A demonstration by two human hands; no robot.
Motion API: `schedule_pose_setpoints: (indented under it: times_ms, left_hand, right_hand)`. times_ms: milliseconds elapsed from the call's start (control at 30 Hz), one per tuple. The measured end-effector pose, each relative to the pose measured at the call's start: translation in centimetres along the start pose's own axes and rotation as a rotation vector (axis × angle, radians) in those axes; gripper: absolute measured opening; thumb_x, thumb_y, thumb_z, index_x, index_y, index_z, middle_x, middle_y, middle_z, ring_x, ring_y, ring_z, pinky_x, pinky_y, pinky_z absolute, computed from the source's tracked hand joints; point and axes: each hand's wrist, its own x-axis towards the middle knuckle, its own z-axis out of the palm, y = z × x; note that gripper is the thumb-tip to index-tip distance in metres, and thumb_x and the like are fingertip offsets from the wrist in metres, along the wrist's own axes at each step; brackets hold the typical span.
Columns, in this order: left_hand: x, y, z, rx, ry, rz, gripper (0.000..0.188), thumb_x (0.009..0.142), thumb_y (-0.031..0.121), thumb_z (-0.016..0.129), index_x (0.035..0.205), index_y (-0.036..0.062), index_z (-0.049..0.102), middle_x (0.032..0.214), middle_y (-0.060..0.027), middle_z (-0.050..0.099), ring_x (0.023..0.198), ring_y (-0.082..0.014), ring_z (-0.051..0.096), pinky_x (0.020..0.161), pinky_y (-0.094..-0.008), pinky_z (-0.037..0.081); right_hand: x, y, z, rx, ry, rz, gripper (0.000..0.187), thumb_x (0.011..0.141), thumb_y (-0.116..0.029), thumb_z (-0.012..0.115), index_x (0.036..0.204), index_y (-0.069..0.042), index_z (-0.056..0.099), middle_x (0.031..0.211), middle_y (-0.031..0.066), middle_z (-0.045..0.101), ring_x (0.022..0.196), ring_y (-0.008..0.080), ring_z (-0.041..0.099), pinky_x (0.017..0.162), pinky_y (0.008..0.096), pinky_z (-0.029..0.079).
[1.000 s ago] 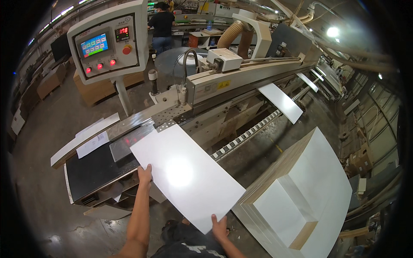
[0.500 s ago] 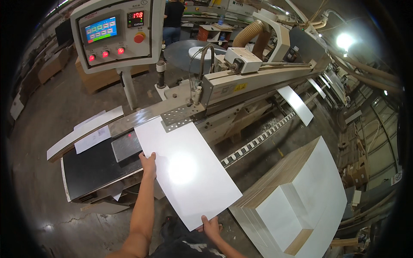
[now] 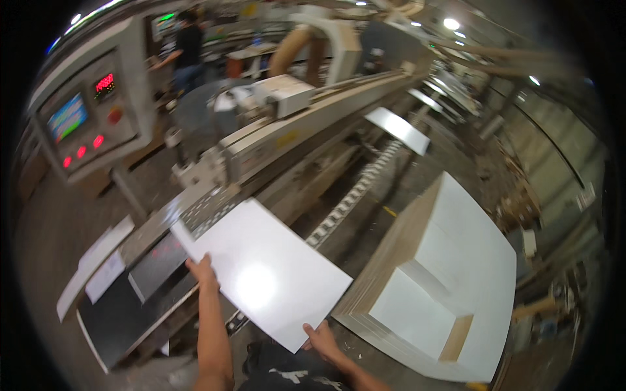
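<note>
A white rectangular panel (image 3: 283, 257) with a bright glare spot lies slanted in front of me. My left hand (image 3: 204, 270) is closed on its left edge, thumb on top. At the near corner my right hand (image 3: 321, 340) grips the panel with the thumb above and the fingers partly hidden below. The panel's far edge lies beside a perforated metal plate (image 3: 207, 210) on a long machine (image 3: 306, 140). Left of the panel is the machine's black bed (image 3: 120, 329) with a grey metal plate (image 3: 156, 264).
To the right stands a stack of large white-faced boards (image 3: 473, 260), a smaller piece on top. A roller track (image 3: 355, 193) runs away from me, another white panel (image 3: 399, 129) farther along. A control box (image 3: 91, 104) stands at left. A person (image 3: 189, 52) is in the background.
My view has swung to the right, blurring the picture. The panel's far end has come out from under the perforated plate, drawn back in both hands.
</note>
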Motion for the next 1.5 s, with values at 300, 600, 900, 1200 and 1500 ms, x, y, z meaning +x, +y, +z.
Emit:
schedule_pose_setpoints:
  times_ms: [300,600,900,1200,1500]
  left_hand:
    - [-1.7,-0.3,8.3,-0.059,-0.12,-0.046,0.058,0.096,0.005,0.056,0.145,0.0063,0.025,0.142,-0.0247,0.042,0.122,-0.0375,0.053,0.097,-0.048,0.05]
    - [-18.8,-0.6,14.0,0.427,-0.201,0.993,0.053,0.094,0.003,0.054,0.142,-0.0023,0.033,0.14,-0.0243,0.043,0.123,-0.0359,0.049,0.105,-0.0507,0.043]
    - [-42.3,-32.2,16.5,0.977,-1.1,-0.023,0.074,0.085,0.018,0.073,0.146,-0.0024,0.035,0.149,-0.0243,0.041,0.137,-0.0342,0.043,0.11,-0.0433,0.037]
    - [-52.0,-40.3,16.1,1.225,-0.894,0.188,0.085,0.075,0.017,0.075,0.144,-0.0074,0.032,0.135,-0.0316,0.048,0.115,-0.0409,0.057,0.099,-0.0452,0.048]
    - [-44.2,-44.6,17.2,1.35,-0.841,0.324,0.054,0.074,0.012,0.072,0.117,-0.0086,0.049,0.13,-0.0252,0.04,0.104,-0.0457,0.059,0.091,-0.0498,0.052]
  right_hand:
    - [1.0,-1.1,-6.2,0.194,0.227,-0.059,0.039,0.1,-0.03,0.059,0.119,0.001,0.043,0.087,0.0134,0.067,0.067,0.0165,0.067,0.056,0.0296,0.054]
    - [-11.2,18.5,-20.1,-0.446,0.761,0.074,0.034,0.09,-0.043,0.061,0.091,-0.009,0.068,0.09,0.0138,0.071,0.082,0.0353,0.068,0.072,0.0466,0.052]
    - [-22.6,34.2,-29.8,-0.219,0.702,0.42,0.039,0.09,-0.042,0.059,0.101,-0.007,0.072,0.098,0.0191,0.069,0.096,0.0397,0.065,0.083,0.0498,0.051]
    - [-31.6,52.3,-35.7,-0.698,0.484,0.512,0.035,0.086,-0.027,0.067,0.115,-0.009,0.067,0.097,0.0128,0.072,0.094,0.0359,0.067,0.085,0.0475,0.053]
    - [-32.0,60.2,-39.0,-0.673,0.581,0.396,0.041,0.086,-0.033,0.068,0.122,-0.013,0.065,0.113,0.0055,0.069,0.11,0.026,0.061,0.092,0.0438,0.05]
